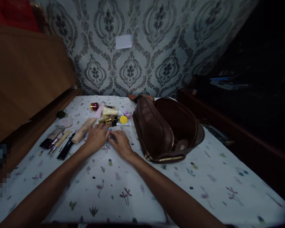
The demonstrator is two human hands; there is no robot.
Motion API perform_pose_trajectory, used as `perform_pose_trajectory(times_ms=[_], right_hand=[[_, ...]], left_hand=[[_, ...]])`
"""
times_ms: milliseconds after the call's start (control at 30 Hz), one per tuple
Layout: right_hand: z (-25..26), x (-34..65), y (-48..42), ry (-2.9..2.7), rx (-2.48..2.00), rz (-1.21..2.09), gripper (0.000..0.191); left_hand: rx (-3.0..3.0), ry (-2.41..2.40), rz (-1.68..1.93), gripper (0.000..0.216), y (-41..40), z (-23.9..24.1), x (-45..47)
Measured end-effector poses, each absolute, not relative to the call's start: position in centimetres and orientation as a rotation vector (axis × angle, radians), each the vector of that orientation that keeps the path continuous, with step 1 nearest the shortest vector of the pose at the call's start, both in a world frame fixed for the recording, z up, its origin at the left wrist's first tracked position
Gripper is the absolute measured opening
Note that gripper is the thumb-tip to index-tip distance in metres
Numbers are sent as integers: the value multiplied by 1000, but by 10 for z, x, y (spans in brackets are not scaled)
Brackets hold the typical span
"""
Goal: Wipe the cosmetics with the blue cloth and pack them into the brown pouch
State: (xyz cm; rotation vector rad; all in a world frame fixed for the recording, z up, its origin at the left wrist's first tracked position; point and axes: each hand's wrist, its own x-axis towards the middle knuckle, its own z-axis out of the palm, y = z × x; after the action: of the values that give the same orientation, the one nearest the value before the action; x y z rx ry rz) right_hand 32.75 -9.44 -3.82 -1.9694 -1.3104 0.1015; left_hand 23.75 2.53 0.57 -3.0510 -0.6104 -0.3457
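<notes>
My left hand point(98, 138) rests low over the cloth with its fingers bent. A small light-blue item point(109, 129) shows at its fingertips, mostly covered, so its kind is unclear. Close beside it, my right hand point(120, 143) has curled fingers touching or nearly touching the left fingertips; what they hold is hidden. A beige squeeze tube point(84, 130) lies just left of my left hand. Beyond my hands are a cream tube point(110, 111), a pink tube point(100, 110), a gold tube point(105, 120) and a yellow round cap point(123, 119).
A brown leather bag point(154, 126) stands unzipped at the right. Further left lie a black slim tube point(67, 145), a round compact point(64, 122) and several other cosmetics. A dark red jar point(94, 106) sits farther back. A wooden cabinet point(30, 69) borders the left, a patterned wall point(130, 68) the back.
</notes>
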Motion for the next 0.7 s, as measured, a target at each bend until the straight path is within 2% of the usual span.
perform_pose_trajectory(times_ms=[167,333,467,700], right_hand=[[-38,327,-94,-1337,-1951,127,11],[-42,327,-94,-1339,-1941,87,18],[-46,327,-94,-1341,-1950,53,27],[-48,328,-93,-1355,-1956,52,32]], left_hand=[[-3008,-887,-340,45,25,14,231],[-2994,-915,-287,38,29,17,229],[-3026,-917,-398,31,40,10,227],[-3069,-880,-550,38,49,2,223]])
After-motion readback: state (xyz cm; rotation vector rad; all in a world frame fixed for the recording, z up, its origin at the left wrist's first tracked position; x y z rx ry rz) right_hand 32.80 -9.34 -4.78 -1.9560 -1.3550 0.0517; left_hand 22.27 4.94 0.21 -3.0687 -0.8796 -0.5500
